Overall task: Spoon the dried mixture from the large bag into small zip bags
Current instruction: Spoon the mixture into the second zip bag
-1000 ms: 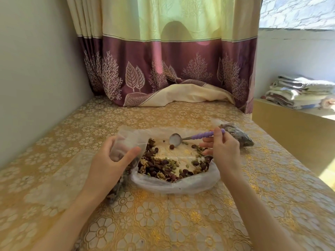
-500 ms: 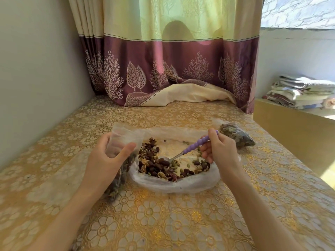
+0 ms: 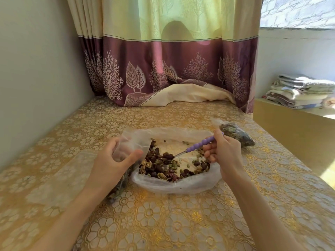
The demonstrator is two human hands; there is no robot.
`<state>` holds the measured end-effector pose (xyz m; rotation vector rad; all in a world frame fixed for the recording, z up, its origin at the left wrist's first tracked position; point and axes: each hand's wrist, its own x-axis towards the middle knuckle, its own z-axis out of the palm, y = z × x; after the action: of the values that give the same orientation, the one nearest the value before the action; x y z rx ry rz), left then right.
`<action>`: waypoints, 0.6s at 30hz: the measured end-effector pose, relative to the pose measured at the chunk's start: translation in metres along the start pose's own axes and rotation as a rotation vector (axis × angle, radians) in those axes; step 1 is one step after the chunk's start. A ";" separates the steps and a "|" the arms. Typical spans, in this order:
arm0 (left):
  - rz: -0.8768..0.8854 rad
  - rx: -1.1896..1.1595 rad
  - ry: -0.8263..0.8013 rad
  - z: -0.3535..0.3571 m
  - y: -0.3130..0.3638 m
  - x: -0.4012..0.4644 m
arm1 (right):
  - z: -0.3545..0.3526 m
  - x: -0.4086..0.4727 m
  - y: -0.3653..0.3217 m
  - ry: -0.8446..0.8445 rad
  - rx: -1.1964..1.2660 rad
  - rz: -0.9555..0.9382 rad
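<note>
A large clear bag lies open on the table, holding a dried mixture of dark berries, nuts and green seeds. My left hand grips a small zip bag by its open mouth, just left of the large bag; its lower part holds some mixture. My right hand holds a spoon by its purple beaded handle. The spoon's bowl is buried in the mixture and hidden.
A filled small zip bag lies behind my right hand. The table has a gold flower-patterned cover. A wall runs along the left, a curtain hangs at the back, and folded towels sit on a shelf at right.
The spoon was raised and empty above the large bag; my right hand lowered it and pushed its bowl into the mixture. My left hand kept holding the small bag.
</note>
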<state>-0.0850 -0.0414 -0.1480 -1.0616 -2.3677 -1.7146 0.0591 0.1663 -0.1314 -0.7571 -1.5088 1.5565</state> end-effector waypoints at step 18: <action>-0.006 0.076 -0.150 0.005 0.000 0.000 | 0.006 -0.012 -0.015 0.053 0.193 -0.222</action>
<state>-0.0838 -0.0375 -0.1500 -1.2121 -2.5040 -1.5853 0.0623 0.1526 -0.1170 -0.4990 -1.3329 1.4764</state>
